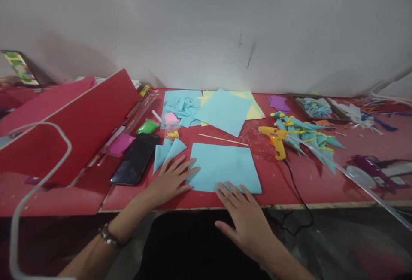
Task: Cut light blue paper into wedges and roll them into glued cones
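Note:
A light blue sheet of paper (225, 164) lies on the red table in front of me. Fingers apart, my left hand (169, 181) touches the sheet's left edge, just below two blue paper cones (167, 153). My right hand (243, 215) rests its spread fingertips on the sheet's lower edge. Neither hand holds anything. Beyond the sheet is a thin wooden stick (223, 139). A yellow glue gun (277, 140) lies to the right, beside several blue cones with yellow trim (305, 134).
A black phone (135, 159) lies left of my left hand, near a leaning red board (106, 121). Blue paper scraps (182, 107) and loose sheets (225, 110) are at the back. A tray (339, 114) and a purple tool (373, 170) are at right.

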### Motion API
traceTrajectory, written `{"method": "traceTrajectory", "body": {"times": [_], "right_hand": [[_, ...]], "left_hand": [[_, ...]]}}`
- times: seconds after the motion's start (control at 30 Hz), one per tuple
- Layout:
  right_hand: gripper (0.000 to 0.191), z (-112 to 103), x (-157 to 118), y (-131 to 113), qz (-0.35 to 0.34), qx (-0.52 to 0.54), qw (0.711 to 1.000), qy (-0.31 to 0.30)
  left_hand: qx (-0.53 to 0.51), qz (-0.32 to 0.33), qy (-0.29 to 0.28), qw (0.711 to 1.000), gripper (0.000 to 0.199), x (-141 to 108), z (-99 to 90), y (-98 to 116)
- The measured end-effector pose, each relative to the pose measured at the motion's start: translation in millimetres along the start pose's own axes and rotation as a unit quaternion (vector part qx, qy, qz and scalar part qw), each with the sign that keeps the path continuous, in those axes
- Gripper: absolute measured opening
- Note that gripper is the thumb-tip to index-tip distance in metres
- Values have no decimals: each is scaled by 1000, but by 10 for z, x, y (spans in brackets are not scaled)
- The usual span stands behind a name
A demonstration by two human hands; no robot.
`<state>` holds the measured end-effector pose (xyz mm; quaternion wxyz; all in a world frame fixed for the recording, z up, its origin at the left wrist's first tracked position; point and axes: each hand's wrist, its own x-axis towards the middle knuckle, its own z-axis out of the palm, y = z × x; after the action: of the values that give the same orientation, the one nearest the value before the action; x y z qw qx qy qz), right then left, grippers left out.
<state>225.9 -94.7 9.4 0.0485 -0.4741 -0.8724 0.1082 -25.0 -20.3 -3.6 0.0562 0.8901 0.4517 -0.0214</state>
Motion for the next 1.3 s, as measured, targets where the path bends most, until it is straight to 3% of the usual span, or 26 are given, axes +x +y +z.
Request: {"method": "traceTrajectory", "body": {"times": [0.27,0.6,0.7,0.8,0.87,0.93,1.0,1.13,1.2,1.3], "right_hand": [[43,-16,-290,276,8,-136,989,55],[38,-27,-641,494,43,-226,968,100],[36,-150,-524,539,54,-243,964,95],[29,-268,-240,546,52,-217,970,91],[24,-276,-19,533,-8,-163,980,111],[39,-219,173,526,-76,-103,988,88],[40,-134,308,532,-114,-75,988,69],[21,-34,413,545,-182,-117,974,71],[17,-65,428,540,-209,-150,962,94],[18,-237,465,531,-211,-172,946,176]], "left_hand": [[-24,-14,-26,999,49,-3,-68,30],[-17,-2,-42,999,49,15,-48,-22],[-19,5,-56,998,54,66,-116,-46],[-18,22,-59,998,56,123,-237,-39],[-20,36,-44,998,57,146,-304,-8],[-23,43,-19,999,58,157,-331,47],[-24,42,10,999,60,164,-320,119],[-25,39,48,998,64,192,-274,271],[-21,49,56,997,55,215,-286,335],[0,75,68,995,24,258,-383,402]]}}
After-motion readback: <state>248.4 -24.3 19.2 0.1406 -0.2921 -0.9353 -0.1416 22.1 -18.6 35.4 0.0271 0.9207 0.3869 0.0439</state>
